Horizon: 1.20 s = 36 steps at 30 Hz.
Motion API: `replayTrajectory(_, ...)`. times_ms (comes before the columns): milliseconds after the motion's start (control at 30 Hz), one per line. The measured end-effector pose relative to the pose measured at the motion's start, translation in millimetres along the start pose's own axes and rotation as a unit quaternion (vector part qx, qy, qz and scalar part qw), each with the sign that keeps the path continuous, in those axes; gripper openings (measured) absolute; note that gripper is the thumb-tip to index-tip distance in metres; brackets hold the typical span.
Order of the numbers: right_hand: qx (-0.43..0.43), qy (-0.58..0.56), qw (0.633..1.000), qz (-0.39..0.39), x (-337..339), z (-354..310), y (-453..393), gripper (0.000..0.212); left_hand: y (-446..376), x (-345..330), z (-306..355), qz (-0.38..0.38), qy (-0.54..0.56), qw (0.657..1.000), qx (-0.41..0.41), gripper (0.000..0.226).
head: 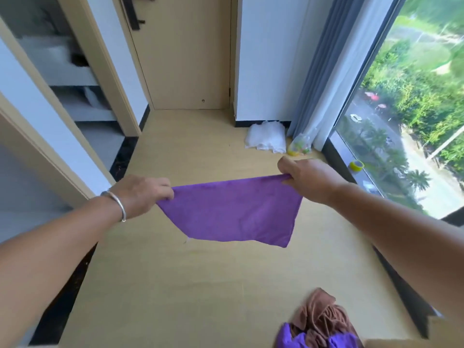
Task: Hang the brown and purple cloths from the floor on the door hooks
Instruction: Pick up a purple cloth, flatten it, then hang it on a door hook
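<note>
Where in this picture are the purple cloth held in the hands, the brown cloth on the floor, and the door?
purple cloth (233, 212), head view, middle of the hanging panel.
brown cloth (320, 312), head view, top of the crumpled heap on the floor.
door (185, 59), head view, bare middle of its panel.

White plastic bags (266, 139) near curtain (316, 71), tape roll (357, 165) on window ledge (344, 156)

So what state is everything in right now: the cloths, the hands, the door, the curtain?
Purple cloth: spread out in the air, held by its top corners.
Left hand: pinches the cloth's left corner.
Right hand: grips the right corner.
Brown cloth: crumpled on the floor, another purple cloth bunched against it.
Door: closed.
Curtain: drawn aside, window uncovered.
</note>
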State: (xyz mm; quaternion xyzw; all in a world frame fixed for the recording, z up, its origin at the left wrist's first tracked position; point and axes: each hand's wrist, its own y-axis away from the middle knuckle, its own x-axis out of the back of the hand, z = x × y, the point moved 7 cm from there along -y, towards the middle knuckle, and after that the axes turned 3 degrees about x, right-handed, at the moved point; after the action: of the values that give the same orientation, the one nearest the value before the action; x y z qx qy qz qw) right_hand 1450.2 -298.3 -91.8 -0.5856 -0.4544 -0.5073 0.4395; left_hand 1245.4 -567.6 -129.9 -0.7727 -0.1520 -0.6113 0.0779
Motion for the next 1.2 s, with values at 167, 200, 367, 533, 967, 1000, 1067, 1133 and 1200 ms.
replayTrajectory(167, 0.039, 0.112, 0.991, 0.06, 71.5, -15.0, -11.4, 0.02, -0.7, 73.8, -27.7, 0.025, 0.004, 0.999, 0.036, 0.021)
replayTrajectory(200, 0.042, 0.121, 0.99, 0.067, 82.4, -18.5, -12.8, 0.02, -1.1, 87.9, -33.3, 0.037, 0.019, 0.998, 0.051, 0.022)
replayTrajectory(367, 0.038, 0.131, 0.985, 0.104, 133.9, -34.5, -18.7, 0.018, 7.8, 154.0, -51.4, 0.114, 0.119, 0.98, 0.114, 0.013)
replayTrajectory(533, -0.019, 0.092, 0.984, 0.151, 182.5, -42.2, -24.1, 0.016, 18.5, 204.1, -73.9, 0.17, 0.144, 0.965, 0.14, 0.011)
replayTrajectory(967, -0.052, 0.087, 0.974, 0.202, 270.8, -68.7, -64.8, 0.007, 27.9, 285.7, -144.9, 0.263, 0.176, 0.936, 0.155, 0.029)
replayTrajectory(1000, -0.052, 0.088, 0.974, 0.204, 275.0, -70.1, -69.1, 0.005, 26.8, 287.4, -150.7, 0.263, 0.178, 0.935, 0.157, 0.03)
replayTrajectory(1067, -0.056, 0.091, 0.972, 0.208, 281.9, -72.2, -77.7, 0.003, 22.9, 290.5, -162.2, 0.262, 0.173, 0.936, 0.162, 0.031)
replayTrajectory(1133, -0.057, 0.093, 0.971, 0.211, 286.5, -72.7, -88.1, 0.003, 17.1, 292.7, -171.8, 0.258, 0.154, 0.939, 0.169, 0.031)
replayTrajectory(1200, -0.056, 0.098, 0.971, 0.211, 288.5, -71.9, -100.8, 0.004, 9.1, 293.8, -181.2, 0.251, 0.142, 0.941, 0.179, 0.032)
